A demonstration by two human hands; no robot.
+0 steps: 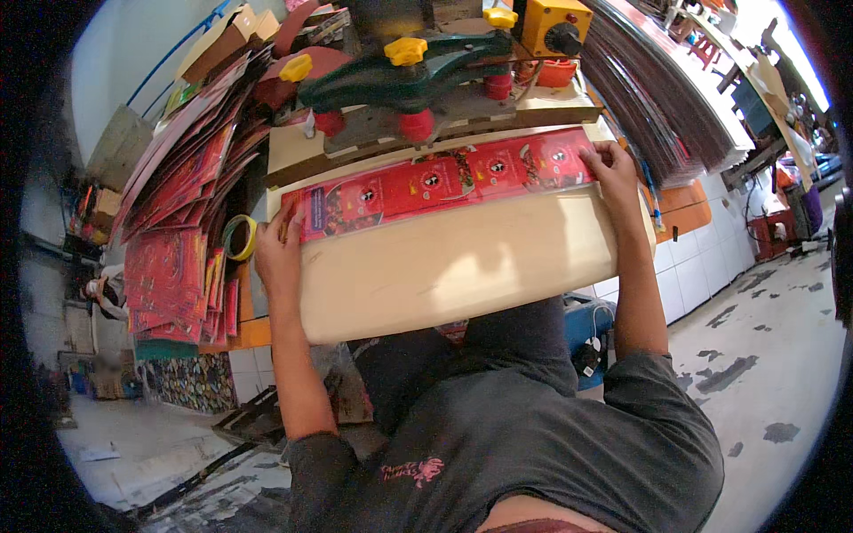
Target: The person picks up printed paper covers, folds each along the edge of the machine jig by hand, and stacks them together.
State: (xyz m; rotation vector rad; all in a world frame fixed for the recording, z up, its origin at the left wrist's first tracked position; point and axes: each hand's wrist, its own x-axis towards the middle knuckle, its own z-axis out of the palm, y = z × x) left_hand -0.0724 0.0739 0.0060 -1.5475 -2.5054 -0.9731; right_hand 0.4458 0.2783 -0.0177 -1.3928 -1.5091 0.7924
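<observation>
A long red printed sheet (400,190) with food pictures lies along the far side of a cream board (462,258) in front of me. My left hand (281,253) is at the sheet's left end, thumb and fingers closed on its edge. At the other end, my right hand (613,173) pinches the right edge between thumb and fingers. Just beyond the sheet stands a machine with a dark green arm (409,84), yellow star knobs (406,51) and red round parts (415,125) beneath.
Stacked red printed sheets (169,275) lean at the left, beside a roll of yellow tape (240,237). A tall pile of flat sheets (657,98) stands at the right. A yellow control box (555,28) with a black dial sits at the machine's back right.
</observation>
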